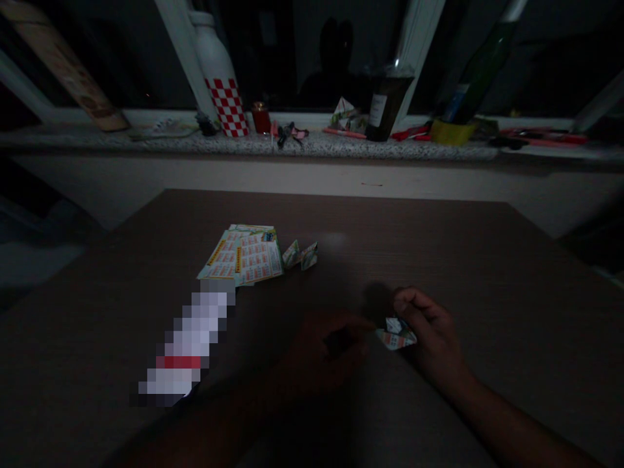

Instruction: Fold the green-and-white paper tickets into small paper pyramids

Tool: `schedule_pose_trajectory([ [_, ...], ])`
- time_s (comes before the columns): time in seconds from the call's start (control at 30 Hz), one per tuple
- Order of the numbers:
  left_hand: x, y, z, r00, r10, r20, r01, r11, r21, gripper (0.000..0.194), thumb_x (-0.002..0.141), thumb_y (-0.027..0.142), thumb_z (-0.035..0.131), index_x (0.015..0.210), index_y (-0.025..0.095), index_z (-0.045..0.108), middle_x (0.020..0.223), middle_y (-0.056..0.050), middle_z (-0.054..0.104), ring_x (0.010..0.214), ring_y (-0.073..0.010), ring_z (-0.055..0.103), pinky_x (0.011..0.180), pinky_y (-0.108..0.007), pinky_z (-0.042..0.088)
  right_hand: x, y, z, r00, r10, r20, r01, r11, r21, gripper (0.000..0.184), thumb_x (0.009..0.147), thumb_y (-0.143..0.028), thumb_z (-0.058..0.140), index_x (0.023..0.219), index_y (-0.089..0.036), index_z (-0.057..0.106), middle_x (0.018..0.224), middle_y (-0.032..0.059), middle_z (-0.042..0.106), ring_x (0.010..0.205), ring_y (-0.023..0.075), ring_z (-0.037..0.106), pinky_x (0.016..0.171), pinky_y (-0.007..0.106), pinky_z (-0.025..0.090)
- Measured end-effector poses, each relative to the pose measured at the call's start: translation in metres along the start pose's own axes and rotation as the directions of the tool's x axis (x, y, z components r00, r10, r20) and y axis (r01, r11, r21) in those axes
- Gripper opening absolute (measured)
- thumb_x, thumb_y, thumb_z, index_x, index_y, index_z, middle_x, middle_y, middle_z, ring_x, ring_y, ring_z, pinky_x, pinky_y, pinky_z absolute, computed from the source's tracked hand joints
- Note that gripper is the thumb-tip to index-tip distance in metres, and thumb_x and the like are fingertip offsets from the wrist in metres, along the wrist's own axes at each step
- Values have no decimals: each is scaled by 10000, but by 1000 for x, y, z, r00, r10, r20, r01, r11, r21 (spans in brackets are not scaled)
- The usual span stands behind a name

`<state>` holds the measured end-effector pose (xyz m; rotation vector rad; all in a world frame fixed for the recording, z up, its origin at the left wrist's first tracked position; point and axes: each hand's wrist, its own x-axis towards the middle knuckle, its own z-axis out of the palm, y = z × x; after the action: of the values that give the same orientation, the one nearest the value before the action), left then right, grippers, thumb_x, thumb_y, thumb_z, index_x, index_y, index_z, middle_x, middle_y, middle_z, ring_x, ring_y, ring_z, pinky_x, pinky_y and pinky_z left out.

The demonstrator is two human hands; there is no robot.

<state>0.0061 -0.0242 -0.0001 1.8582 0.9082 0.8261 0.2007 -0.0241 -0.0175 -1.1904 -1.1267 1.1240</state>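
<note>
My right hand [433, 328] pinches a small folded paper [397, 339] with printed numbers, its flaps standing up in the middle. To its left my left hand [336, 344] is in deep shadow, thumb and forefinger apart. The forefinger's tip comes close to the left point of the folded paper; whether it touches I cannot tell. Farther back on the table lies a stack of printed sheets [251, 257] with orange number grids. Right of the stack stands another folded paper piece [300, 255] with two pointed ends.
A bright pixelated oblong [190, 344] lies left on the brown table [414, 240]. Along the stone windowsill [316, 146] stand a red-checked white bottle [227, 97], a dark cup [383, 107], a green bottle [480, 71], a small red jar [260, 118] and a tall tube [78, 71].
</note>
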Motion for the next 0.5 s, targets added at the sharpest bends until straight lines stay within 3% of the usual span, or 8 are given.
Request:
schedule_pose_trajectory([
  [0.27,-2,4,1,977,124,173,-121,992,-29,268,827,276,543,1026,135,654,770,-51,667,663,-136,589,626,-228,447,2,-1,2,999,-3,-34,6,995,95,220,835,-345,567,677,-197,528,607,-24,485,500,108,443,453,215,370],
  [0.5,-5,5,6,946,197,259,-195,980,-34,345,806,268,550,1117,145,635,766,-58,688,619,-131,591,608,-223,458,0,-7,8,999,32,-4,-30,976,215,212,852,-369,549,723,-224,464,629,-35,517,454,112,517,417,222,417],
])
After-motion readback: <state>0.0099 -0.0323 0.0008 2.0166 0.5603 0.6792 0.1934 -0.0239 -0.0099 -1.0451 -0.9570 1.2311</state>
